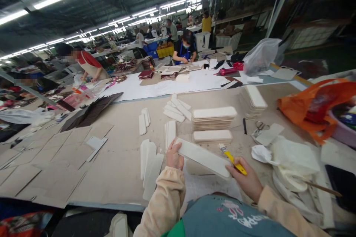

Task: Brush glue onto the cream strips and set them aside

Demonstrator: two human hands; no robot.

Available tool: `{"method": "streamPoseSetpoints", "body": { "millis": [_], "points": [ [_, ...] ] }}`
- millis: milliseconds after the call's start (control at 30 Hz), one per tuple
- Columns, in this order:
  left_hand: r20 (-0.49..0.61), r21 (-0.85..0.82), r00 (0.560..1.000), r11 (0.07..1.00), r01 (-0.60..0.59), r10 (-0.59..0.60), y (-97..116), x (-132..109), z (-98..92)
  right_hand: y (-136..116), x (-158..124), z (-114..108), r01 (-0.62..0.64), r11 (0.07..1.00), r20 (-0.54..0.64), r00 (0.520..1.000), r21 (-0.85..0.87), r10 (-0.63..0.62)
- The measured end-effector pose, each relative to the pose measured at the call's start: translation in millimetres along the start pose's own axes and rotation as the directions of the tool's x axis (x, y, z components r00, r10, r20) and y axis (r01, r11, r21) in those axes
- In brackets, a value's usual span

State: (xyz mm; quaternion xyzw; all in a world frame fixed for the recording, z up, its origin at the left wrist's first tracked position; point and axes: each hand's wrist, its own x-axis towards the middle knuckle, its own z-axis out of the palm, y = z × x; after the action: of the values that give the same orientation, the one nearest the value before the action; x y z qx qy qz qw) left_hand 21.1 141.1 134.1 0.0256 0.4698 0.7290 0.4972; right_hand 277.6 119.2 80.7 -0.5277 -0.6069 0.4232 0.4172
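A long white strip with rounded ends (pixel 204 157) is held level above the table between both hands. My left hand (pixel 175 155) is closed on its left end, thumb on top. At the right end, my right hand (pixel 246 176) pinches the strip and also grips a yellow-handled brush (pixel 232 160), bristles pointing up and left. Just beyond the strip stand a tall stack of similar strips (pixel 214 118) and a lower stack (pixel 212 136). Loose white pieces (pixel 151 166) lie fanned out left of my left hand. Part of a flat piece (pixel 201 167) shows under the held strip.
Scissors (pixel 262 126), crumpled white cloth (pixel 294 155) and an orange bag (pixel 311 107) lie on the right. Grey-brown sheets (pixel 55 152) cover the table's left side. Another stack (pixel 254 100) stands at the back right. Co-workers (pixel 185 50) work across the table.
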Motion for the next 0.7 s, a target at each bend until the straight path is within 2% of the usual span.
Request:
{"method": "streamPoseSetpoints", "body": {
  "millis": [167,300,467,567,700],
  "points": [
    [-0.022,0.021,0.999,0.999,0.035,-0.035,-4,4,-1.1,-8,0,0,-0.052,0.998,-0.033,0.998,0.036,0.053],
    [-0.023,0.021,0.998,0.998,0.067,-0.067,-4,6,-0.9,-13,2,1,-0.123,0.970,-0.025,0.991,0.211,0.131],
    [-0.047,-0.007,0.993,0.994,0.110,-0.110,-8,5,-1.2,-13,7,1,-0.129,0.915,-0.055,0.985,0.383,0.163],
    [-0.069,-0.005,0.987,0.990,0.143,-0.143,-17,1,-3.1,-11,11,-3,-0.141,0.915,-0.110,0.974,0.379,0.196],
    [0.004,0.102,0.984,0.979,0.177,-0.179,-33,-3,-9.9,-3,19,-15,-0.131,0.937,-0.208,0.956,0.325,0.206]
  ]
}}
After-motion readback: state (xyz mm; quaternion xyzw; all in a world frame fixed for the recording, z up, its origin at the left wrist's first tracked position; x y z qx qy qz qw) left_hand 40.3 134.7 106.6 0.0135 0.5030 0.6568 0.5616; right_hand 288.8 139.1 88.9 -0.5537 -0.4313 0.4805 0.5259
